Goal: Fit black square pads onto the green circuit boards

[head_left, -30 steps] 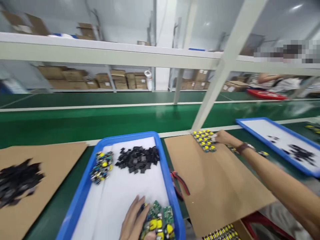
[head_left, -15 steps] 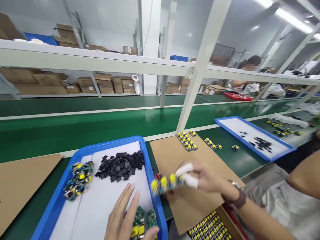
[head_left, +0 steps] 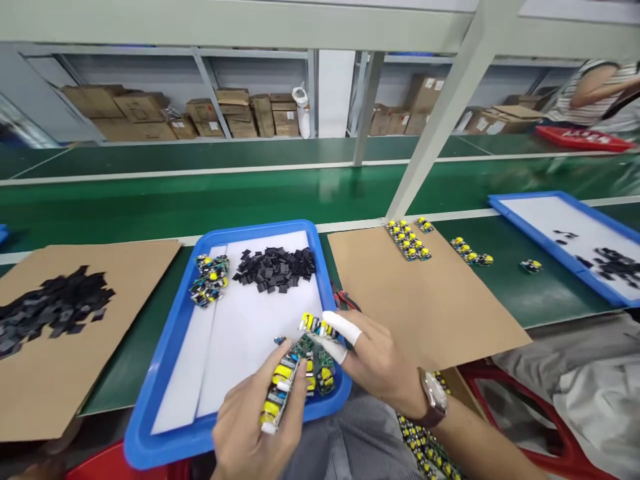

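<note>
at the near right corner of the blue tray [head_left: 170, 347], the left hand [head_left: 250, 427] is closed round a long strip [head_left: 278, 395] of green boards with yellow parts, thumb on one side and fingers on the other, holding it tilted just above the tray's near rim. the right hand [head_left: 380, 363], with a watch [head_left: 434, 397] on its wrist, comes in over the tray's right rim; its thumb and forefinger, both in white cots [head_left: 344, 325], pinch a short strip [head_left: 314, 325] of the same boards, which hangs just beyond the far end of the long one. whether the two strips touch, i cannot tell. a few loose boards [head_left: 324, 373] lie in the tray's corner under both hands. toward the tray's far edge sits a heap of black parts [head_left: 275, 268], and at its far left corner a small pile of boards [head_left: 209, 281]. red-handled pliers [head_left: 345, 301] lie on the bench just beside the tray's right rim. right of that is a cardboard sheet [head_left: 430, 307] with rows of boards [head_left: 407, 240] at its far edge, and more boards [head_left: 473, 252] lie on the green bench [head_left: 540, 293] beyond its right side. a second tray [head_left: 500, 203] sits near the bench's right edge. left of the blue tray, another sheet [head_left: 45, 380] carries a spread of black pieces [head_left: 50, 312].
</note>
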The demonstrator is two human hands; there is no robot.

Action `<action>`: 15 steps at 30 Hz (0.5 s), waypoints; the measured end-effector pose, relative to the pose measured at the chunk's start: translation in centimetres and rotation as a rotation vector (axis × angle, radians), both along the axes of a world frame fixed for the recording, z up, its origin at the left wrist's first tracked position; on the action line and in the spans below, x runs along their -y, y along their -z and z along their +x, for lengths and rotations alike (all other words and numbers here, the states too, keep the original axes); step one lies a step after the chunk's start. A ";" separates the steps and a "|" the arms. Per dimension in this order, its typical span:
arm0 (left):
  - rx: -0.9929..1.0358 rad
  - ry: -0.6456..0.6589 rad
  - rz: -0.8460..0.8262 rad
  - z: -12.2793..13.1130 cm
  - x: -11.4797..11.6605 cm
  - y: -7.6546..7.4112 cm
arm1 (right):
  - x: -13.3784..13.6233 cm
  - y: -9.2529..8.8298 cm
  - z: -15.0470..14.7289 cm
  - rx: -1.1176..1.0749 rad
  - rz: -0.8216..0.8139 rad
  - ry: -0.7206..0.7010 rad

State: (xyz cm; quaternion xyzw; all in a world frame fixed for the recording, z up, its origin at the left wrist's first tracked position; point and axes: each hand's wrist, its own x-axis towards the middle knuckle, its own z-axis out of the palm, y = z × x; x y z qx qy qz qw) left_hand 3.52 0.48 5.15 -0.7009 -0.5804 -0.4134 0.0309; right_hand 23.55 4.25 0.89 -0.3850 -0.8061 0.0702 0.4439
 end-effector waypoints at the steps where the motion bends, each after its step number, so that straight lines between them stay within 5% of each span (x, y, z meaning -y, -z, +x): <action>1: 0.023 -0.027 -0.031 -0.3 0.0 -0.1 | 0.1 0.6 -0.2 0.043 -0.015 0.001; 4: 0.200 -0.084 -0.250 -2.1 -0.6 0.0 | 0.3 2.2 -0.2 0.107 -0.075 -0.035; 8: 0.349 0.056 -0.490 -3.7 -1.7 1.0 | 0.9 2.5 0.1 -0.060 -0.161 -0.067; 15: 0.041 0.462 -0.283 -3.7 -2.6 3.2 | -2.3 1.7 3.7 -0.366 -0.416 0.086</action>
